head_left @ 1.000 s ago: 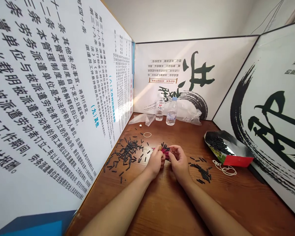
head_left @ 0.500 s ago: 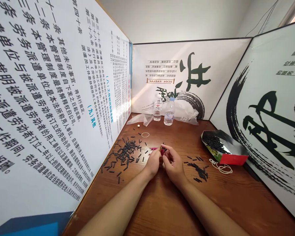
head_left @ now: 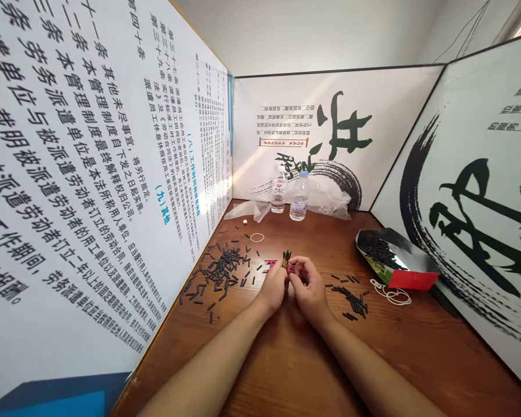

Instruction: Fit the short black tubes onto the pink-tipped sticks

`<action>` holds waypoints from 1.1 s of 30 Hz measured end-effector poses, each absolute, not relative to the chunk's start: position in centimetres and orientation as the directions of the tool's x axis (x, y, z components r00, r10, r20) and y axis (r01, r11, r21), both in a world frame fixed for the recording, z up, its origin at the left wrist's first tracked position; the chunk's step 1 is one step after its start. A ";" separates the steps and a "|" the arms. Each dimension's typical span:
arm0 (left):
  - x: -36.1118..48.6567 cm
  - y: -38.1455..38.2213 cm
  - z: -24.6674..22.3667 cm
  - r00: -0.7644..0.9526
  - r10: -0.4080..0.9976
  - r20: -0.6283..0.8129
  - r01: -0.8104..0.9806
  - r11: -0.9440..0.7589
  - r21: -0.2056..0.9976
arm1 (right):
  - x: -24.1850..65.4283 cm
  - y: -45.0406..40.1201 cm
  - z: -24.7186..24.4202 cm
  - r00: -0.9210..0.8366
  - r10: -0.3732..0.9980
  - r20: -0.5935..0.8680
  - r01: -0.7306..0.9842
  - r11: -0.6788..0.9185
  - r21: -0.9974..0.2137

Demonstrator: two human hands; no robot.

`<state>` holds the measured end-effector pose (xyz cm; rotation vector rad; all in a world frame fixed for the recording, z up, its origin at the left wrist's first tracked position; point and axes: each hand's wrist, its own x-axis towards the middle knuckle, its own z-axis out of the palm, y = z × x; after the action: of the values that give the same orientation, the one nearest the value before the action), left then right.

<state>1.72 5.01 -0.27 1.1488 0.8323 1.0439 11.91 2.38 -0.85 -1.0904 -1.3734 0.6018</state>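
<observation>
My left hand (head_left: 272, 291) is closed around a small bundle of thin sticks (head_left: 286, 258), whose dark tips point up and away from me. My right hand (head_left: 309, 291) is against the bundle's right side, its thumb and forefinger curled near a bit of magenta. Whether those fingers grip the bundle or a single piece is hidden. Several magenta pointed pieces (head_left: 271, 265) show just beyond my left hand, partly covered by it. A scattered pile of short black sticks (head_left: 224, 270) lies left of my hands, and a smaller group of black sticks (head_left: 352, 300) lies to the right.
An opened bag (head_left: 414, 281) of black sticks lies at the right, beside white rubber bands (head_left: 391, 295). A single white band (head_left: 257, 237) lies further back. Two water bottles (head_left: 299, 200) and clear plastic bags (head_left: 249, 211) are at the back panel. Printed panels enclose the wooden table (head_left: 269, 370).
The bundle now stands more upright, with more of its dark tips showing above my left hand. My right fingers have drawn back slightly from its top, to the right.
</observation>
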 end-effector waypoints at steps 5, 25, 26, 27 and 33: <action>1.8 5.3 -0.6 0.309 0.949 -0.069 -0.311 0.170 0.935 | 11.9 2.5 -1.2 0.179 0.877 0.446 0.228 0.404 -0.886; 2.1 5.0 0.3 0.257 0.966 -0.042 -0.248 0.108 0.963 | 11.9 2.7 -0.9 0.222 0.895 0.387 0.105 0.373 -0.922; 2.1 5.0 0.2 0.249 0.968 -0.036 -0.246 0.099 0.964 | 11.9 2.7 -0.9 0.223 0.896 0.384 0.107 0.369 -0.923; 2.1 4.9 0.2 0.244 0.969 -0.028 -0.244 0.090 0.966 | 11.9 2.7 -0.9 0.227 0.896 0.381 0.109 0.366 -0.924; 2.1 5.0 -0.2 0.225 0.974 -0.014 -0.236 0.068 0.969 | 11.9 2.9 -0.9 0.260 0.891 0.372 0.095 0.360 -0.928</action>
<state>2.08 5.02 -0.18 1.0976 0.8893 1.1216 11.92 2.91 -0.94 -1.0777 -1.1916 0.7122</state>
